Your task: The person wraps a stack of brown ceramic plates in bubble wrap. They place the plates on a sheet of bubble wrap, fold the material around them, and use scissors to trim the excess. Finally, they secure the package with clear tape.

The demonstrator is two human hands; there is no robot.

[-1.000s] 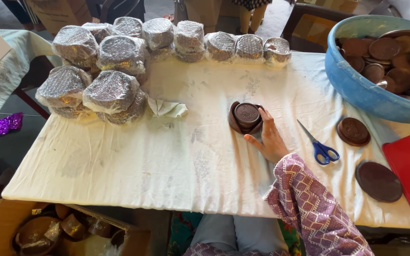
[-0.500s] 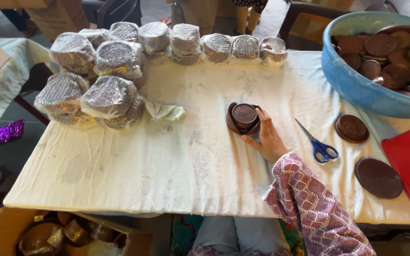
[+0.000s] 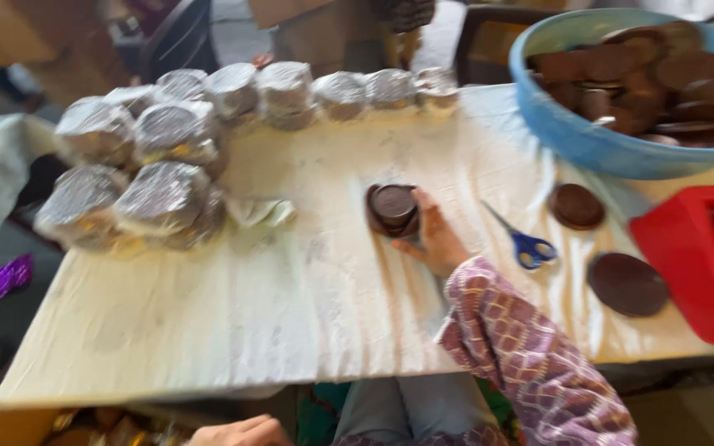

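Note:
My right hand (image 3: 435,238) rests on the white-covered table (image 3: 291,314) and grips a small stack of dark brown clay cups (image 3: 394,208) sitting on a brown disc. The sleeve is patterned pink and purple. My left hand (image 3: 237,432) is low at the bottom edge, below the table's front, fingers curled; what it holds cannot be made out. Blue-handled scissors (image 3: 526,245) lie just right of my right hand.
Several clear-wrapped bundles (image 3: 159,194) crowd the back left, and a row of them (image 3: 340,91) runs along the far edge. A blue tub (image 3: 597,144) of brown lids stands back right. Two brown lids (image 3: 576,206) (image 3: 625,283) and a red tape dispenser (image 3: 692,260) lie right.
The view has shifted and blurred, now looking more to the right so the red dispenser shows fully. My left hand has come into view at the bottom. My right hand stays on the cups.

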